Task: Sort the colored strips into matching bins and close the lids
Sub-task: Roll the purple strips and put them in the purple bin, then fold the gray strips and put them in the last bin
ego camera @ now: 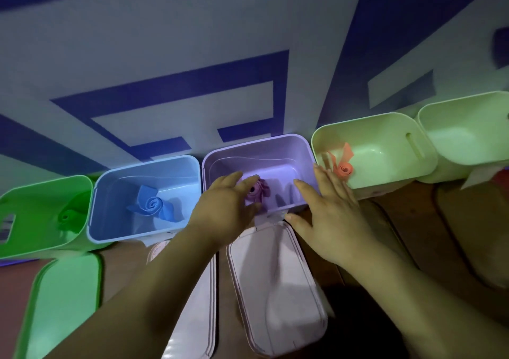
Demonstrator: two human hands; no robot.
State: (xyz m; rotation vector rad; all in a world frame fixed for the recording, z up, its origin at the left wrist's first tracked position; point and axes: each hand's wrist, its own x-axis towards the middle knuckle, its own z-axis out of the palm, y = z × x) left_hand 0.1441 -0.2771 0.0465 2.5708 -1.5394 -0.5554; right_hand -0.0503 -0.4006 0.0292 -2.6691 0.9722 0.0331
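My left hand (pixel 223 201) reaches into the purple bin (pixel 256 149), fingers loosely extended and a little apart, holding nothing. Its fingertips lie right at the rolled purple strip (pixel 260 192) on the bin floor; motion blur keeps me from telling whether they touch it. My right hand (pixel 330 207) is flat, with straight fingers slightly spread. It lies over the purple bin's near right corner, fingertips reaching the rim of the pale yellow-green bin (pixel 385 127) beside it and thumb pointing out along the purple bin's near edge. It grips nothing.

Each strip sits rolled in a bin: a green strip (pixel 68 217) in the green bin (pixel 33 201), a blue strip (pixel 154 204) in the blue bin (pixel 176 171), and an orange strip (pixel 343 168) in the pale yellow-green bin. All the bins stand open. A pink lid (pixel 275 290) lies on the brown surface (pixel 413 221) under my wrists, and a green lid (pixel 63 303) lies before the green bin.
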